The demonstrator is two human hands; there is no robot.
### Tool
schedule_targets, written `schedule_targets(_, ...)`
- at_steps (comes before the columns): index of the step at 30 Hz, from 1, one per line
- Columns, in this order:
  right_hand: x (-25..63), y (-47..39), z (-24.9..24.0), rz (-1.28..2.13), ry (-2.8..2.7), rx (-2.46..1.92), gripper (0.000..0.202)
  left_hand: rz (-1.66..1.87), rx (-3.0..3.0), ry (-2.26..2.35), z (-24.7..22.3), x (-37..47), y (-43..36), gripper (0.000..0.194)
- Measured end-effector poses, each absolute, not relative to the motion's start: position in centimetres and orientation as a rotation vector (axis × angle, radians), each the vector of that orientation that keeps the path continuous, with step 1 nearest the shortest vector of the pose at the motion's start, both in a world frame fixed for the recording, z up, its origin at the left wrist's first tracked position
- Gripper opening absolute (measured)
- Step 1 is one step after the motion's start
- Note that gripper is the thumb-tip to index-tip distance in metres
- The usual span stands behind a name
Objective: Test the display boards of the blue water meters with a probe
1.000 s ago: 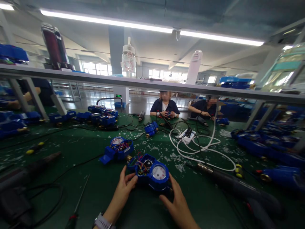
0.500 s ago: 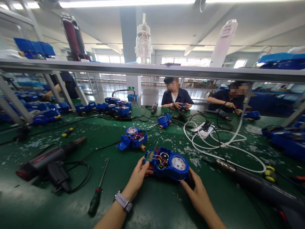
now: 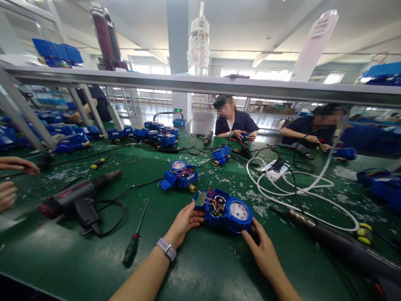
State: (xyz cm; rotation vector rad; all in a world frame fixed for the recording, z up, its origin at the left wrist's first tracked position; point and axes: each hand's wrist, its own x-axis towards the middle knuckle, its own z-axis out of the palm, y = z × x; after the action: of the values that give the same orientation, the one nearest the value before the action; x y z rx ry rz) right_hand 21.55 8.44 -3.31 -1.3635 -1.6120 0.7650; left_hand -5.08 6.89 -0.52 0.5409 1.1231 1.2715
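A blue water meter [image 3: 230, 223] sits in front of me, its lid off. Coloured wires show in its housing, beside a small display [image 3: 202, 197] and a round dial [image 3: 238, 210]. My left hand [image 3: 184, 223] grips the display end, fingers closed along its lower edge. At the dial end, my right hand [image 3: 260, 244] holds the brass fitting side between thumb and fingers; its fingertips are partly hidden. Just behind stands a second opened water meter [image 3: 184, 177] with its flap hanging to the left. Two small screws [image 3: 233, 251] lie near my right hand.
A heat gun [image 3: 78, 202] and a green-handled screwdriver [image 3: 133, 246] lie to the left. Another person's hands [image 3: 12, 184] reach in there. On the right are a second heat gun [image 3: 344, 242], a white cable [image 3: 260, 188] and a power strip [image 3: 275, 169]. A shelf [image 3: 163, 81] crosses above; co-workers sit opposite.
My left thumb has slid off the display's top to its edge, and the meter is slightly turned. Another person's hands have come into view at the left. The whole view has shifted a little.
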Motion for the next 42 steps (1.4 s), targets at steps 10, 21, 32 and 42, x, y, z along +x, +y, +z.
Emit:
schedule_targets(10, 21.9, 8.6, -4.3, 0.812, -1.598, -1.356, 0.079, 1.183, 0.414, 1.013, -0.2, -6.1, 7.3, 0.05)
schedule_targets(21, 21.3, 7.5, -3.4, 0.783, -1.742, -1.208, 0.062, 1.448, 0.332, 0.904, 0.3, -6.0, 7.3, 0.027)
schedule_targets(32, 21.4, 7.4, -3.3, 0.772, -1.798, -1.195, 0.06, 1.612, 0.436, 0.857, 1.9, -5.9, 6.0, 0.03)
schedule_targets(42, 21.5, 7.4, -3.6, 0.7, -1.849, -1.186, 0.056, 1.503, 0.619, 0.751, 3.8, -4.3, 3.9, 0.04)
